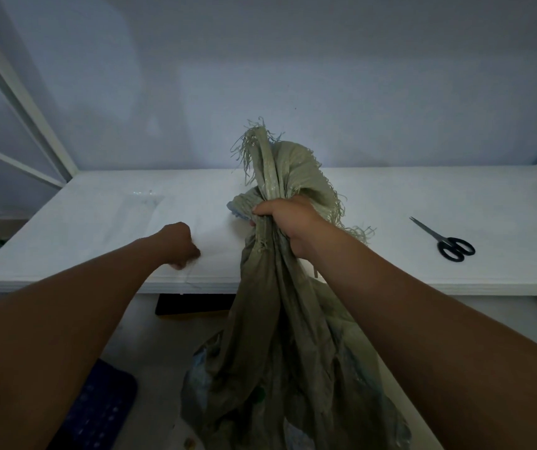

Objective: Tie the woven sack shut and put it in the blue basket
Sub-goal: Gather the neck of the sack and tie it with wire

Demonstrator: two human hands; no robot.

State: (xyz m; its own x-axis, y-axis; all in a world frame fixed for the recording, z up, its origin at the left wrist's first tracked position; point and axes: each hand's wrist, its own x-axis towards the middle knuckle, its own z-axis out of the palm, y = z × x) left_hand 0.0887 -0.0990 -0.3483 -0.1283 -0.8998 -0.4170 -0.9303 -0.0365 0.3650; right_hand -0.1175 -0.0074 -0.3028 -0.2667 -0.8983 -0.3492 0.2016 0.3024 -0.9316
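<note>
Greenish woven sack (280,319) is upright, frayed neck bunched; blue basket (98,414) sits lower left

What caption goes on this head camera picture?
Right hand grips the woven sack by its gathered neck; left hand curls above the table.

Markings: none legible. On woven sack (270,319), scissors (443,239), table (390,203): no txt, labels, brands or nos. readable; lighting dim.
</note>
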